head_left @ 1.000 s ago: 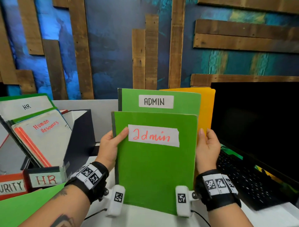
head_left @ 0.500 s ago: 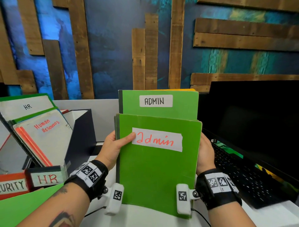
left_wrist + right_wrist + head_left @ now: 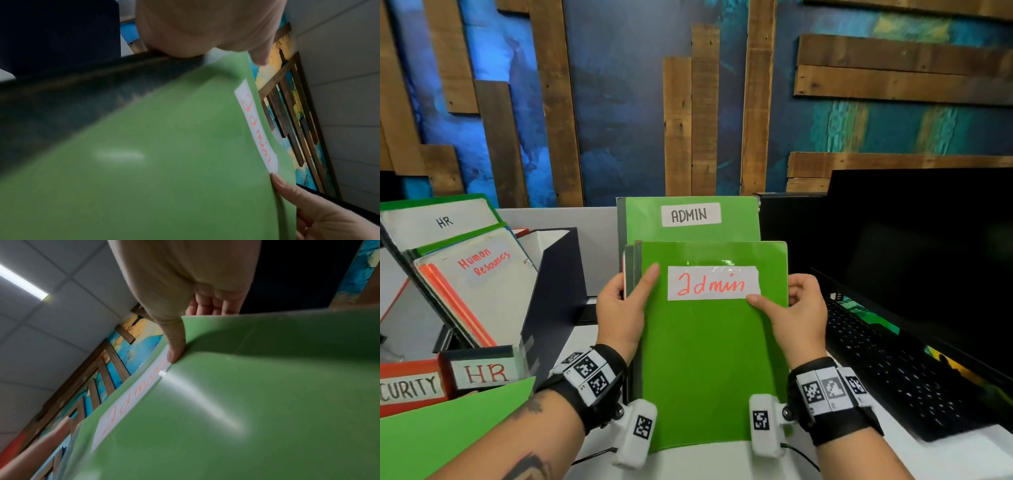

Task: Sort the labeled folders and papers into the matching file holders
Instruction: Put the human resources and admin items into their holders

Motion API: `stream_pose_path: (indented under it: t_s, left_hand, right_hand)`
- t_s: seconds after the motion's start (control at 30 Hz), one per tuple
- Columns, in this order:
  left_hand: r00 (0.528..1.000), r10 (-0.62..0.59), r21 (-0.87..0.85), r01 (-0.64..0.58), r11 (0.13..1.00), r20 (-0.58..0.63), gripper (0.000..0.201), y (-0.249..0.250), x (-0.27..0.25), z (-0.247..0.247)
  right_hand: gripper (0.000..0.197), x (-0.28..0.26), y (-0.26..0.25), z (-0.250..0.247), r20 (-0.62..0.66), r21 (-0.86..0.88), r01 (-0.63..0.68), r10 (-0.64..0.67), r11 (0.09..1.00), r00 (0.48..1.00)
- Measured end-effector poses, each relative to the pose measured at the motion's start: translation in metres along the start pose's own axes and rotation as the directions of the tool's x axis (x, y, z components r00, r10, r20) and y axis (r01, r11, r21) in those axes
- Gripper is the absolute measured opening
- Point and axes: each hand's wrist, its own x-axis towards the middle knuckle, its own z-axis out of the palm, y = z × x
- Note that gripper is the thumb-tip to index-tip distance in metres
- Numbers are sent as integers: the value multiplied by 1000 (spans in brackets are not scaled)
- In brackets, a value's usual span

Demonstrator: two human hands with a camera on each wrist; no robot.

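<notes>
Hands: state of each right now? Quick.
Left hand: grips the left edge of the green "admin" folder, thumb on its front.
Right hand: grips the folder's right edge, thumb beside the label.

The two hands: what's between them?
The green folder labelled "admin", gripped at its side edges by the left hand and right hand, in the head view.

The folder marked "Admin" (image 3: 714, 342) stands upright in the middle, the left hand (image 3: 619, 308) on its left edge, the right hand (image 3: 799, 315) on its right. Just behind it stands a taller folder marked "ADMIN" (image 3: 690, 219). To the left, a file holder marked "HR" (image 3: 486, 371) holds leaning folders. To the right sit a keyboard (image 3: 900, 373) and a monitor (image 3: 928, 246) on the counter (image 3: 945, 455).
</notes>
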Motion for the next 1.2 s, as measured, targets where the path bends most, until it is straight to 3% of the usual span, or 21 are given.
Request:
stream_pose_path:
  t_s: [0.1, 0.23, 0.43, 0.6, 0.73, 0.8, 0.87, 0.97, 1.0, 1.07, 1.13, 1.2]
  left_hand:
    - [999, 17, 64, -14, 998, -46, 34, -6, 3, -1]
    - [995, 51, 111, -41, 993, -89, 20, -9, 3, -4]
    - [986, 135, 158, -118, 980, -99, 26, -5, 4, -6]
    - [969, 226, 150, -210, 966, -98, 24, 6, 1, -2]
    - [935, 340, 155, -323, 934, -98, 48, 10, -1, -2]
    - [929, 364, 121, -354, 927, -73, 46, 8, 1, -2]
    - [945, 327, 115, -321, 940, -33, 33, 7, 1, -1]
    - [958, 285, 126, -286, 950, 24, 15, 9, -2, 1]
    - [958, 285, 135, -288, 948, 35, 16, 8, -3, 1]
    - [956, 292, 152, -295, 943, 41, 19, 9, -5, 2]
    - [954, 298, 147, -300, 942, 39, 25, 9, -8, 6]
    - [954, 296, 126, -299, 946, 43, 31, 10, -12, 10]
  right_hand:
    - [53, -3, -7, -3, -79, -33, 40, -43, 999, 996]
    - [51, -2, -10, -8, -200, -7, 58, -58, 998, 978]
    - [58, 5, -1, -6, -52, 40, -23, 25, 999, 998]
    - [57, 11, 0, -11, 9, 244, -170, 173, 955, 985]
    - [52, 11, -1, -9, -16, 326, -128, 141, 937, 990]
    - [54, 8, 1, -5, -49, 326, -110, 133, 939, 990]
    - [59, 5, -2, -2, -81, 266, -80, 105, 961, 991]
    - [94, -8, -16, 2, -145, -123, 72, -90, 990, 985]
    - [106, -14, -23, 5, -121, -249, 151, -185, 957, 975]
    - [111, -29, -41, 20, 44, -354, 333, -340, 874, 939]
    - [102, -43, -58, 41, 280, -306, 485, -410, 819, 868]
    - [89, -52, -76, 61, 441, -236, 556, -422, 797, 792]
